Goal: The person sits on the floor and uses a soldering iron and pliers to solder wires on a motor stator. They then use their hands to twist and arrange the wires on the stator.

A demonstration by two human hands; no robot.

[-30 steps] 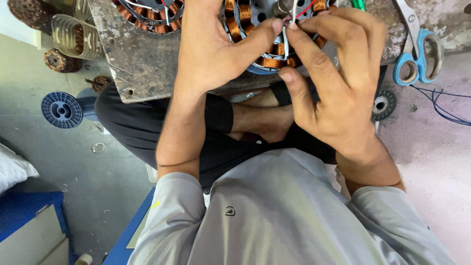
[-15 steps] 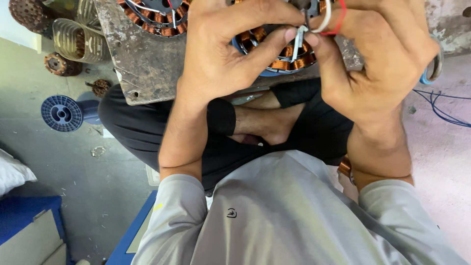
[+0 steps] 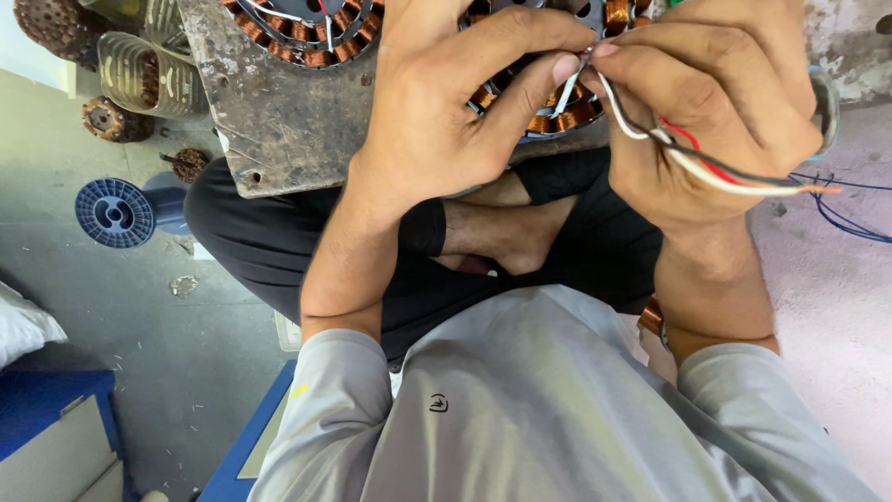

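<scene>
I sit cross-legged behind a worn metal-topped work board (image 3: 279,121). On it lies a round motor stator with copper windings (image 3: 548,112), mostly hidden under my hands. My left hand (image 3: 446,121) pinches the wire ends between thumb and forefinger just above the stator. My right hand (image 3: 715,112) grips a bundle of white, red and black wires (image 3: 715,172) that trails out to the right, and its fingertips meet my left hand's at the wire tips. A second copper-wound stator (image 3: 307,28) lies at the board's far left.
A blue plastic spool (image 3: 113,212) lies on the grey floor at left, with a clear ribbed bottle (image 3: 153,70) and rusty round parts (image 3: 111,119) behind it. Blue wires (image 3: 846,218) run over the floor at right. A blue box (image 3: 56,437) sits lower left.
The view has shifted, so my hands sit lower and larger in frame. My right hand has pulled the wire bundle out to the right; the scissors seen earlier are now hidden behind it.
</scene>
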